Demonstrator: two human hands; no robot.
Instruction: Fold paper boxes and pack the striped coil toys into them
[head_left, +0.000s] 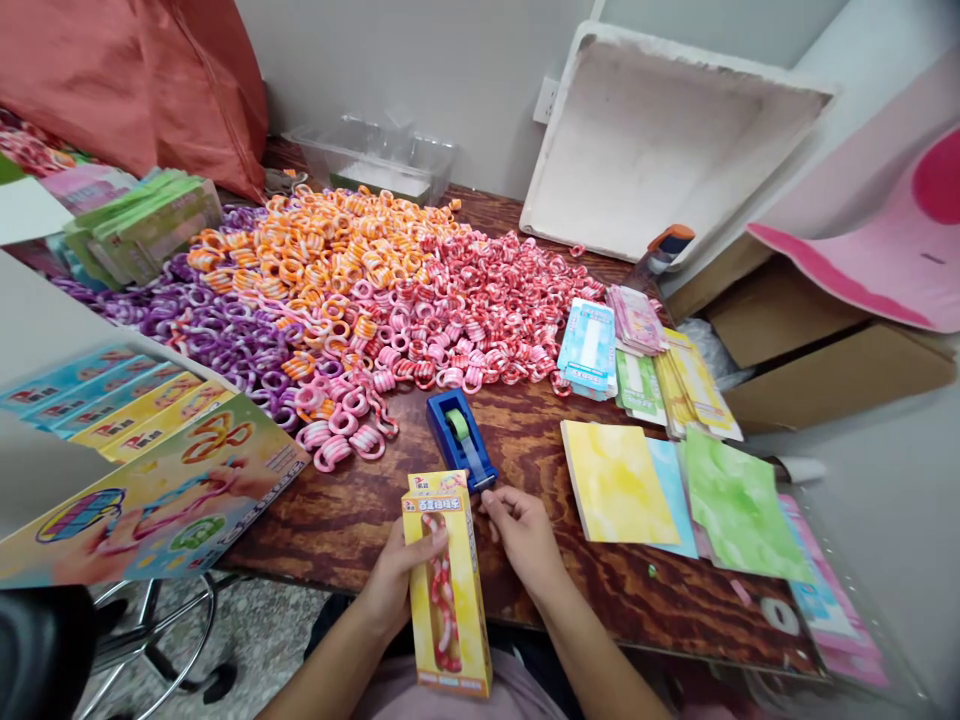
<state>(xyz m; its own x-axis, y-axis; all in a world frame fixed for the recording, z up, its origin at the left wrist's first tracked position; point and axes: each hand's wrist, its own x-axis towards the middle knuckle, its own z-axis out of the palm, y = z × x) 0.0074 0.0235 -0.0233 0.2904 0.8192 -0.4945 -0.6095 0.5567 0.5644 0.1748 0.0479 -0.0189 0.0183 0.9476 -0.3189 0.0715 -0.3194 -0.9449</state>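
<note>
My left hand (391,580) grips an upright yellow toy box (466,600), its thumb across the front window. Through that window shows a red-and-white twisted link toy (448,630). The top flap of the box stands up at the back. Just right of the box, my right hand (521,530) has thumb and forefinger pinched at the front end of a blue tape dispenser (442,415). Whatever is between those fingertips is too small to make out. A green-looking tape roll (457,425) sits in the dispenser, which stands on the dark wooden table (352,520).
Beyond the dispenser spreads a heap of purple, orange, pink and red links (375,290). Folded cartons (589,345) and yellow sheets (611,480) lie at right. A display box (180,490) with yellow and blue boxes stands left. A white foam tray (667,130) leans behind.
</note>
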